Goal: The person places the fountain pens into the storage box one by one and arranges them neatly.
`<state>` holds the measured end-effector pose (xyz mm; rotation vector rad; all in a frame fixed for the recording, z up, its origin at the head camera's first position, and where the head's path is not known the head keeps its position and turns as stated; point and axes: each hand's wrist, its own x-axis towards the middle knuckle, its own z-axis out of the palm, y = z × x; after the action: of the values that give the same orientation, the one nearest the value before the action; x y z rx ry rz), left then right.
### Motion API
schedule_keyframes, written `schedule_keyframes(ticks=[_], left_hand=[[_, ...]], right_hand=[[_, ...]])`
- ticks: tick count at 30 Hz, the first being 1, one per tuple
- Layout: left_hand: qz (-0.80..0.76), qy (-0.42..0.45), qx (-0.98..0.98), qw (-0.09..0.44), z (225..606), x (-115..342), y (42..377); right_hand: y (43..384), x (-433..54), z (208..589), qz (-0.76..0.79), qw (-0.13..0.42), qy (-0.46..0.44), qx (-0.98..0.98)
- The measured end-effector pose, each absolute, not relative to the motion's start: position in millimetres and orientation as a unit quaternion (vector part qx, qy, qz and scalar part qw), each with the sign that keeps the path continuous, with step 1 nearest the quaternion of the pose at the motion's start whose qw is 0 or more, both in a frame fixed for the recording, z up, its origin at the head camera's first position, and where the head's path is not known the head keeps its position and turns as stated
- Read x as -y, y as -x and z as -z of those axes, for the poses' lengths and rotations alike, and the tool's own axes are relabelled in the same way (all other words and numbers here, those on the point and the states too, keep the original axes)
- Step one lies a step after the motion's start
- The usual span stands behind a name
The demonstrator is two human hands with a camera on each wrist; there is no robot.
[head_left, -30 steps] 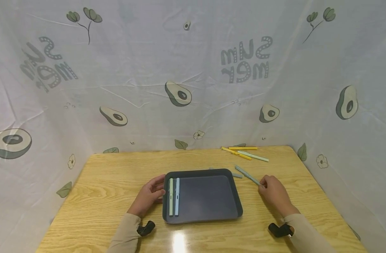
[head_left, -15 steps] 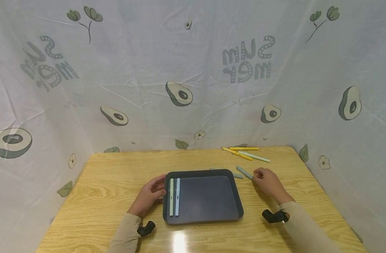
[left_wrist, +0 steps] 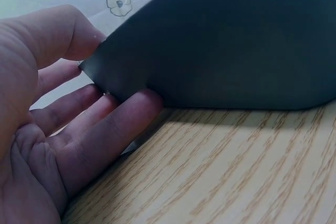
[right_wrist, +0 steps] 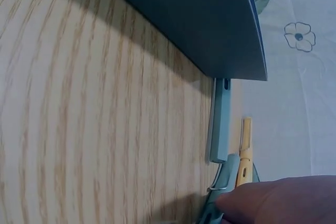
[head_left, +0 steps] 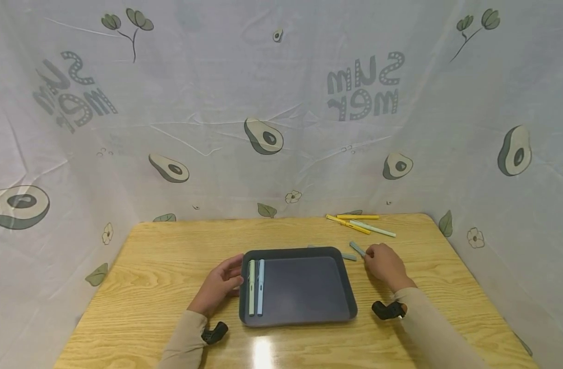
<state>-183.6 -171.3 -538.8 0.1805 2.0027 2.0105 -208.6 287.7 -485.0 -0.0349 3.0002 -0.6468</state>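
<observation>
A dark grey tray [head_left: 304,287] stands on the wooden table, with a pale green pen [head_left: 251,294] and a light blue pen [head_left: 261,294] side by side along its left wall. My left hand [head_left: 219,284] holds that left side; in the left wrist view the thumb is at the rim and the fingers touch the outer wall [left_wrist: 220,56]. To the right of the tray, my right hand [head_left: 384,266] pinches a blue-grey pen [head_left: 357,248], whose clip end [right_wrist: 228,174] sticks out past the fingers. Its other end is hidden by the hand.
Another blue-grey pen [head_left: 349,257] lies behind the tray's far right corner, partly hidden by it. Farther back are two yellow pens [head_left: 357,217] and a pale green pen [head_left: 378,230], close together. A patterned cloth [head_left: 207,102] hangs behind the table.
My right hand has moved left and slightly away from me along the blue-grey pen, from its near end toward its clip end. The left hand and the tray stay put.
</observation>
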Motion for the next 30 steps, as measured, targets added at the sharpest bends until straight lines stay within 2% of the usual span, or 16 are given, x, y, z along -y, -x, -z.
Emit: schedule_keyframes(ticks=[6, 15, 30], left_hand=[[-0.701, -0.062, -0.695, 0.146, 539.8, 171.2, 182.6], [-0.698, -0.060, -0.699, 0.144, 541.1, 171.3, 182.1], [-0.700, -0.062, -0.696, 0.145, 539.1, 170.4, 182.6]], right_hand=[[207.7, -293.5, 484.7, 0.214, 0.050, 0.001, -0.976], [199.2, -293.1, 469.9, 0.246, 0.033, -0.002, -0.969], [187.3, -281.1, 441.8, 0.307, -0.034, 0.005, -0.951]])
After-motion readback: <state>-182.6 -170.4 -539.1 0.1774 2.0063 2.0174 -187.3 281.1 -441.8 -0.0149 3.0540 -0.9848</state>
